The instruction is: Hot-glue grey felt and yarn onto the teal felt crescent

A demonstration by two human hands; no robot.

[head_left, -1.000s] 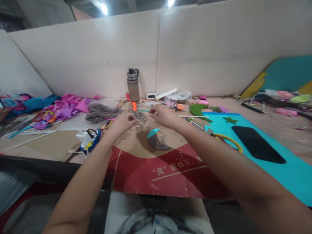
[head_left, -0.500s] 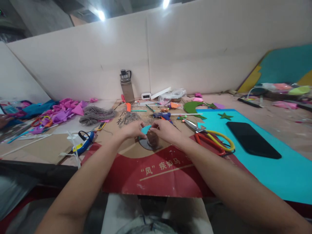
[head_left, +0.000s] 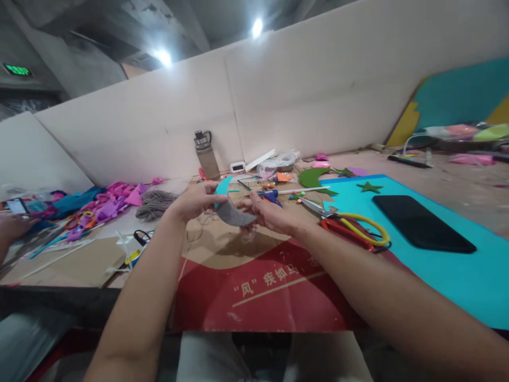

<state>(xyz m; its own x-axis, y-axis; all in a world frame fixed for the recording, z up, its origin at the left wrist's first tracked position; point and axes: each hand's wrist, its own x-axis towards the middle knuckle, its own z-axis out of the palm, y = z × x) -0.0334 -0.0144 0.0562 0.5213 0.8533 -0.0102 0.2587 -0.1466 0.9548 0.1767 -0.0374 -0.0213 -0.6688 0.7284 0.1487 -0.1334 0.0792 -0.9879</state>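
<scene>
A crescent of felt-like material, grey over most of its face and turquoise at the upper end, is held tilted above the cardboard. My left hand pinches its upper left end between thumb and fingers. At the lower right tip, my right hand closes on the crescent; its fingertips are blurred and partly hidden. Just behind my right hand lies a blue glue gun. Scissors with red and yellow handles rest to the right of it.
Red-and-brown cardboard covers the table in front of me. A black phone and green star lie on a turquoise sheet. Grey yarn and a bottle stand further back. Another person's hand is at far left.
Both hands have lifted the crescent off the cardboard, and it now tilts with its grey face showing. My right hand has shifted down to its lower tip. The view has turned slightly.
</scene>
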